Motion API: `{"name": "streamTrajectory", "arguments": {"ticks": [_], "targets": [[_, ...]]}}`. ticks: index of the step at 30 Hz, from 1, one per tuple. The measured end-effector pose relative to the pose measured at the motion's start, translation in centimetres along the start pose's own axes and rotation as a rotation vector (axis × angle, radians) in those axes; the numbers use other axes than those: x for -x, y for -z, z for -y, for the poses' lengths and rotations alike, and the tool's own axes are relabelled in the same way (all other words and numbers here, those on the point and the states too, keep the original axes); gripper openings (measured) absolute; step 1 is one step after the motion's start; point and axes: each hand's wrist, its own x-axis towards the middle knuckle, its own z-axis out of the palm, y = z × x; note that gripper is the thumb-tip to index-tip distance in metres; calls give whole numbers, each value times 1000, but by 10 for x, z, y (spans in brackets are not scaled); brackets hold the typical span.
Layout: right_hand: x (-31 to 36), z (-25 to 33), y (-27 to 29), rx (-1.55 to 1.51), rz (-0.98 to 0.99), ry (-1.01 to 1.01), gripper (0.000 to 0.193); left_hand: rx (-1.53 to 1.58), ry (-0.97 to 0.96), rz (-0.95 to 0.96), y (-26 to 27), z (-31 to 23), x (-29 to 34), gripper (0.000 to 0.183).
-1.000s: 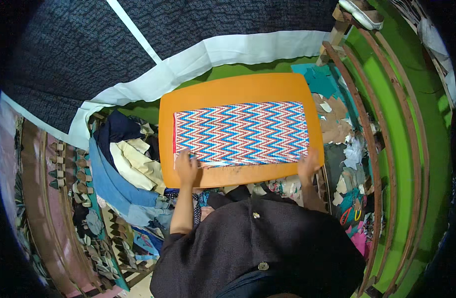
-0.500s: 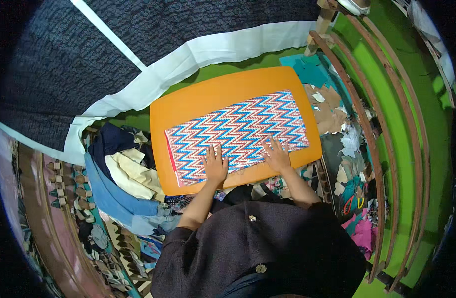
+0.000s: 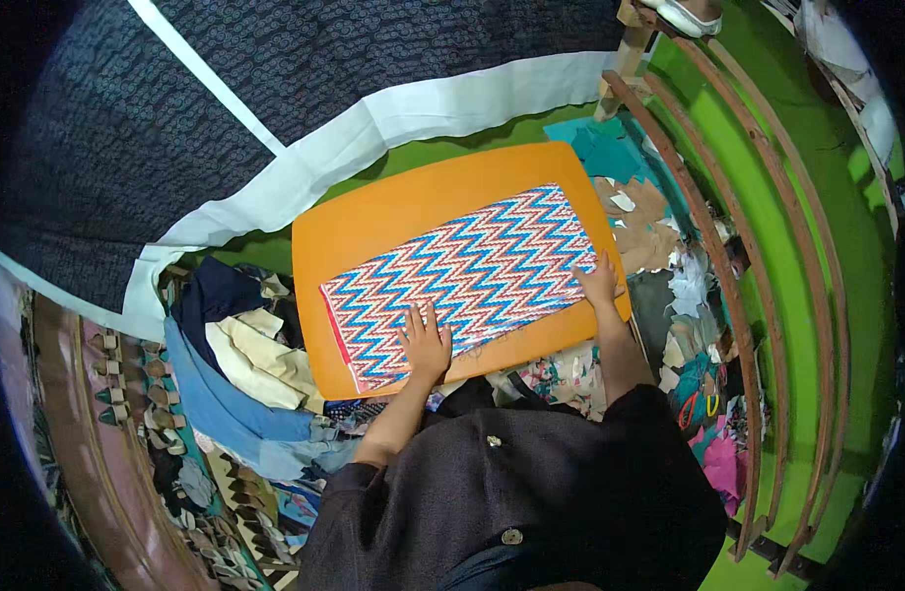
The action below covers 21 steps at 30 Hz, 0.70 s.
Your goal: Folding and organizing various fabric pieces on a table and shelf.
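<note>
A rectangle of folded cloth [image 3: 472,261] with a red, white and blue zigzag pattern lies on an orange tabletop [image 3: 383,231]. Its left edge shows a narrow red strip. My left hand [image 3: 427,345] rests flat on the cloth near its front edge, fingers spread and holding nothing. At the cloth's right end, my right hand [image 3: 599,283] touches the corner; its thumb stands out to the side and its fingers reach forward over the edge. I cannot make out whether those fingers pinch the fabric.
Garments, including a cream cloth [image 3: 260,360] and blue denim [image 3: 231,399], are heaped left of the table. Fabric scraps [image 3: 635,222] lie to the right beside a wooden rack [image 3: 713,236]. A dark patterned curtain [image 3: 373,49] with a white border hangs behind.
My right hand has moved right along the cloth to its right-hand corner. My left hand stays flat on the cloth. The view has shifted slightly.
</note>
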Motion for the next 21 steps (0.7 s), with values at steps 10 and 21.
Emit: {"name": "streamTrajectory", "arguments": {"ticks": [10,21], "targets": [[-9,12,-4,11,16,184,34,78,10,-9,4,2,-1,59],[75,113,-9,100,70,830,24,65,14,-70,-5,6,-1,57]]}}
